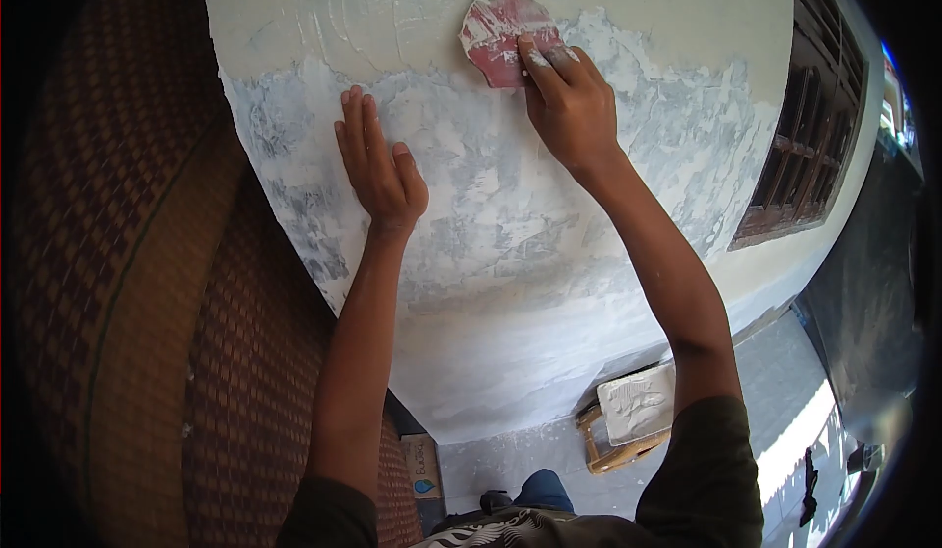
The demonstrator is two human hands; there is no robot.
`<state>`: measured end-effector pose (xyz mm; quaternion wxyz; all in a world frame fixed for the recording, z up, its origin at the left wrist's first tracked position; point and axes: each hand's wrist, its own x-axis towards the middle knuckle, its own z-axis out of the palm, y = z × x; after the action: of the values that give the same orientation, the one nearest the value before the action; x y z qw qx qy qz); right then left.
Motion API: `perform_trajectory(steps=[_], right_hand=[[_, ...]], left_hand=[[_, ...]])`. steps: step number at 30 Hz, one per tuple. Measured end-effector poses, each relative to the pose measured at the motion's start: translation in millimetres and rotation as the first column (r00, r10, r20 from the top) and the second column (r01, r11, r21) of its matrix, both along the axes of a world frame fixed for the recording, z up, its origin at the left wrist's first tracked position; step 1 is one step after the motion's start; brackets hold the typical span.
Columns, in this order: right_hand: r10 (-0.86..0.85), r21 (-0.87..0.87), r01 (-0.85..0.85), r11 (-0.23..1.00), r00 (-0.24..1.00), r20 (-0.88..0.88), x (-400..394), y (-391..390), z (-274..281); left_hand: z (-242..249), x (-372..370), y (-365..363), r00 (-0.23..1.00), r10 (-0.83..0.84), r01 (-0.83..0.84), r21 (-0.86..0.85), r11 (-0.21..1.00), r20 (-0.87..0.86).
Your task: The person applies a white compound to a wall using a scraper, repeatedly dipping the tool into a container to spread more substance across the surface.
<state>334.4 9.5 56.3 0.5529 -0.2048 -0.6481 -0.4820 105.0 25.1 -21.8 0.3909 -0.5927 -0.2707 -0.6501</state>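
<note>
My right hand (572, 97) grips a red, putty-smeared scraper (502, 43) with a rounded, uneven outline. Its face lies against the upper part of a wall (491, 214) that is patchy with white and grey filler. Wet-looking ridges of putty show above and left of the scraper. White smears are on the fingers of that hand. Lower and to the left, my left hand (381, 163) rests on the wall, or just over it, with its fingers stretched out and nothing in it.
A tray of white putty (638, 406) sits on a small wooden stool (599, 440) at lower right. Woven matting (108, 254) stands along the left. A dark wooden window (800, 146) is set in the wall at right. A cardboard box (422, 465) lies on the tiled floor.
</note>
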Motion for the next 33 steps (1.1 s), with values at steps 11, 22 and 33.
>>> perform_trajectory(steps=[11, 22, 33], right_hand=[[0.150, -0.119, -0.136, 0.983, 0.982, 0.117, -1, -11, -69], [-0.012, -0.114, 0.028, 0.993, 0.991, 0.136, -8, 8, -69], [-0.018, -0.015, 0.019, 1.000, 0.997, 0.081, -18, 4, -8]], left_hand=[[0, 3, 0, 1.000, 0.026, -0.026, -0.014, 1.000, 0.009], [0, 2, 0, 1.000, 0.017, -0.017, -0.009, 1.000, 0.012], [0, 2, 0, 0.999, 0.037, -0.037, -0.014, 0.999, 0.007]])
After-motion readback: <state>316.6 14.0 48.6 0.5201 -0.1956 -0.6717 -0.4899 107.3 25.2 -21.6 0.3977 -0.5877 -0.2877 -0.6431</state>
